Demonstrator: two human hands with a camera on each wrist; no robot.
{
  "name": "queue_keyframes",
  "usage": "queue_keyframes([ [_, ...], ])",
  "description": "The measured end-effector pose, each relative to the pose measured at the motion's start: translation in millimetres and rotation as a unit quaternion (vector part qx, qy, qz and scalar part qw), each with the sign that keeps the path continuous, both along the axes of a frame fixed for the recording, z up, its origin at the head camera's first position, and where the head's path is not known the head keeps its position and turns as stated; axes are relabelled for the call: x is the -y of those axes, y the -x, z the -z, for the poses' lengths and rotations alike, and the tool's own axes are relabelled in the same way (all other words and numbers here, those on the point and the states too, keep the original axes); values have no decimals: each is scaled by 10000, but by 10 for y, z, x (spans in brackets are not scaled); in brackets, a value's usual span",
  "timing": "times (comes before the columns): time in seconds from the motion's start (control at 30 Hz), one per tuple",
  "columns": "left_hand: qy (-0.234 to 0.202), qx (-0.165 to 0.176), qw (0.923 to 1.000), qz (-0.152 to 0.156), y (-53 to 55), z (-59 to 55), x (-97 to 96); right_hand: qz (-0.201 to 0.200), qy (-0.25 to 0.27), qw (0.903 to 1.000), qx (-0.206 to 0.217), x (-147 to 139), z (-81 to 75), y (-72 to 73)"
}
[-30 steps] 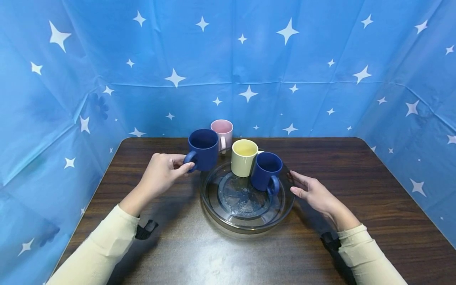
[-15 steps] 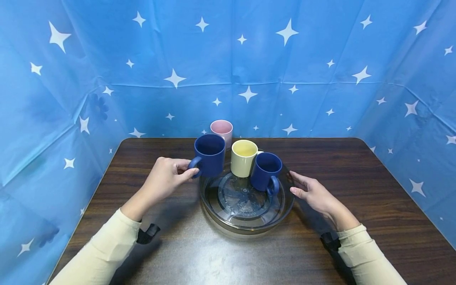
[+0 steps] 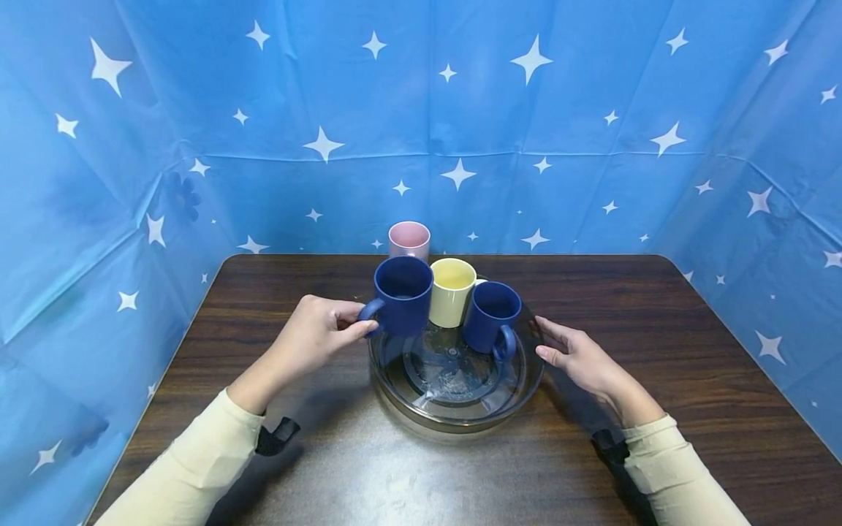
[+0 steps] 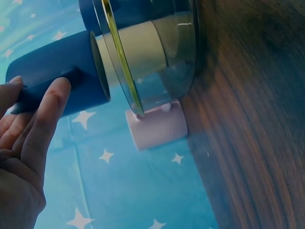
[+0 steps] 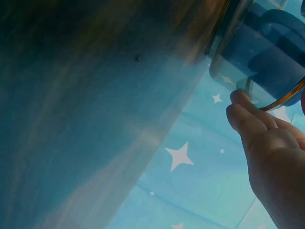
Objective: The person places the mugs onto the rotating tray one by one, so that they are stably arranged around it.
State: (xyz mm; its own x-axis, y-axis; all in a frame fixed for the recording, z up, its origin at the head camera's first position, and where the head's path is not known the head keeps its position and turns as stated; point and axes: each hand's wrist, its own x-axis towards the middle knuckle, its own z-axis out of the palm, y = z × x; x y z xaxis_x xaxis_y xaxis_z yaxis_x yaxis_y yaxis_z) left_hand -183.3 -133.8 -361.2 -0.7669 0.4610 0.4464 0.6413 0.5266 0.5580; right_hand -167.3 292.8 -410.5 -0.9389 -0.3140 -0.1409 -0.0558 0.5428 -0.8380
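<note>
My left hand (image 3: 312,329) pinches the handle of a dark blue mug (image 3: 411,310). The mug hangs upright over the left part of a round, smoky see-through tray (image 3: 454,420); the left wrist view has its base close above the tray's rim (image 4: 121,52). Inside the tray stand a pale yellow mug (image 3: 449,307) and, right beside it, a second blue mug (image 3: 485,321) with its handle toward the front. My right hand (image 3: 585,361) rests against the tray's right side, its fingers extended along the outer wall and the thumb by the rim.
A pink mug (image 3: 409,237) stands behind the tray's back left, partly hidden by the held mug. The dark wooden table (image 3: 658,329) ends at a blue curtain with white stars (image 3: 592,109) at the back and sides.
My left hand has carried the blue mug rightward and toward the front, from beside the tray to over it, overlapping the pink mug. The right hand and the tray have stayed put.
</note>
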Motion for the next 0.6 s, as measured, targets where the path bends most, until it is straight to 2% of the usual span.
queue_keyframes([
  [0.3,43,201,9993,309,-10,32,-61,5,140,9999,79,-1,3,2],
  [0.47,52,213,9987,453,-8,41,-97,-22,76,9999,67,-7,1,-2],
  [0.6,4,347,9978,565,-9,47,-137,-41,14,10000,0,-9,6,-2],
])
